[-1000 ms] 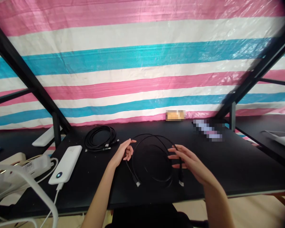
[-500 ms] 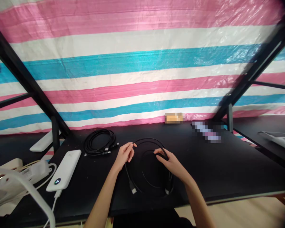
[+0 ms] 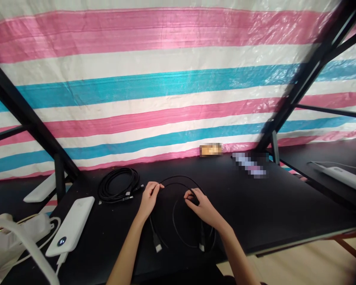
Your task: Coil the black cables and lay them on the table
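A thin black cable (image 3: 180,177) with flat metal-tipped plugs lies in loose loops between my hands, low over the black table. My left hand (image 3: 149,196) pinches it at the left side of the loop, thumb against fingers. On the right side, my right hand (image 3: 198,202) has its fingers curled round the strands. One plug (image 3: 157,242) hangs below my left hand; a second plug (image 3: 202,241) is below my right hand. Farther left, a coiled black cable (image 3: 118,185) rests on the table, its plugs pointing right.
A white power bank (image 3: 72,225) with a cable plugged in lies at the left, near a white power strip (image 3: 26,229). Blurred-out items (image 3: 211,150) lie along the back edge. Black metal struts (image 3: 32,118) slant on both sides before a striped tarp (image 3: 154,87).
The whole view has shifted slightly, moving the table items left in the picture. My hands still hold the cable, and its loop between them has spread into separate strands.
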Demonstrator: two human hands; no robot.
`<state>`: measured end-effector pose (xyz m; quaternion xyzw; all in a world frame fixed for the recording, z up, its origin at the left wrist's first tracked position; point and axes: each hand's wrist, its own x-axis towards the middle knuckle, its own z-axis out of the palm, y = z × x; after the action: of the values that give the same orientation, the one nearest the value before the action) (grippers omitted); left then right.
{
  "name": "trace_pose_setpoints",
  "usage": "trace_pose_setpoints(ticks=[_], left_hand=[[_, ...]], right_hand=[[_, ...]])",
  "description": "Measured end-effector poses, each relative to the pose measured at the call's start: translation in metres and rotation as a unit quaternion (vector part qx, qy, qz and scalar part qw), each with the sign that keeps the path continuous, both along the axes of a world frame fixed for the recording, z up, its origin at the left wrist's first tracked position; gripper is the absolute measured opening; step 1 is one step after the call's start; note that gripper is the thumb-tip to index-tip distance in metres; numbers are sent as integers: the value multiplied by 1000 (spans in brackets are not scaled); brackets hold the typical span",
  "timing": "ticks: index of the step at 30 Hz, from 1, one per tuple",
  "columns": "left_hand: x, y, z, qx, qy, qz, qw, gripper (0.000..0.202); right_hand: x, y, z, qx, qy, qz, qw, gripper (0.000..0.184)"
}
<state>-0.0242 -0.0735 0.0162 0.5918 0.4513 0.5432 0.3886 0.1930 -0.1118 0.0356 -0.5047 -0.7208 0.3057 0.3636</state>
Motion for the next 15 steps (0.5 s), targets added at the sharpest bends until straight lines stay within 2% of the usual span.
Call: trace_pose_setpoints(ticks=[3,7,11,15], left_hand=[[-3,3,-6,-31,-9,4,999,28],[-6,5,-10,-97,-35,-34,994,39],[-7,1,-6,-143,-55,-61,986,43],[-1,-5,3,-160,-78,-107,978,47]], right_hand=[[6,-6,15,-4,84,25,996,20],[19,-16,34,-40,165,28,985,26],[34,-19,34,-43,282,-47,957,31],[41,-20,32,-52,312,-93,944,37]])
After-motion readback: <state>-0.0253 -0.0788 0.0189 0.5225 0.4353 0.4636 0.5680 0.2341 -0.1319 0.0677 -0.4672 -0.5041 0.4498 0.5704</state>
